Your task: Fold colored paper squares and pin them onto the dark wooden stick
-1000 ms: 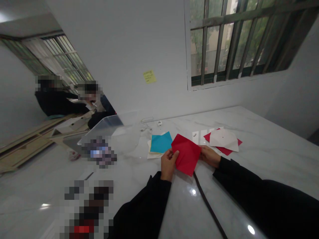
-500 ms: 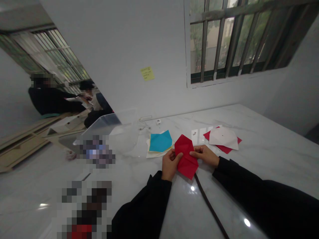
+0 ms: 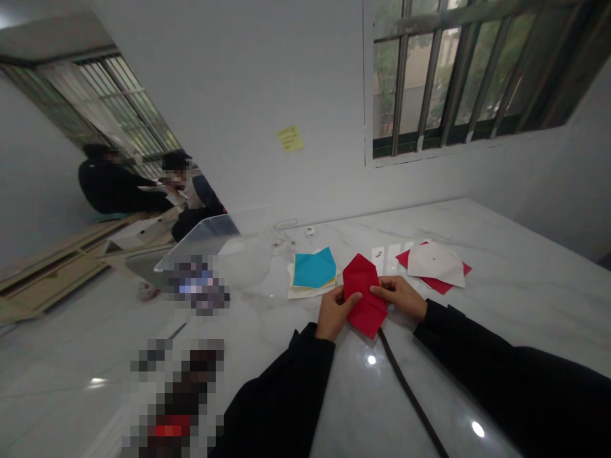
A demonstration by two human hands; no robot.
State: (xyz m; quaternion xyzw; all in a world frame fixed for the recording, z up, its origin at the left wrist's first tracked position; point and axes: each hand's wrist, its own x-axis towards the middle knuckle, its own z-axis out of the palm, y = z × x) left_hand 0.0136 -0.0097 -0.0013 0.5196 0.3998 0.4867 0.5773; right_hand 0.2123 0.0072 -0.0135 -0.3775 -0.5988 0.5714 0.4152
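A piece of red folded paper (image 3: 363, 280), six-sided in outline, is held between my two hands just above the table. My left hand (image 3: 335, 310) pinches its left edge, thumb lying on the front face. On the opposite edge, my right hand (image 3: 400, 296) grips it with the thumb pressed near the middle. The fingers behind the paper are mostly hidden. Just left of it lie a blue sheet (image 3: 314, 268) and paler sheets under it. To the right, a white sheet (image 3: 436, 263) rests on red paper (image 3: 442, 285).
A clear plastic bin (image 3: 195, 238) stands at the left on the marble-patterned table (image 3: 296, 381). A dark cord (image 3: 410, 388) runs from below the red paper to the front edge. A yellow sticky note (image 3: 290, 138) is on the wall. Two people (image 3: 107, 181) sit far left.
The whole view has shifted slightly, so things appear a little further right. Both hands keep their hold on the red paper, with hardly any change in their grip.
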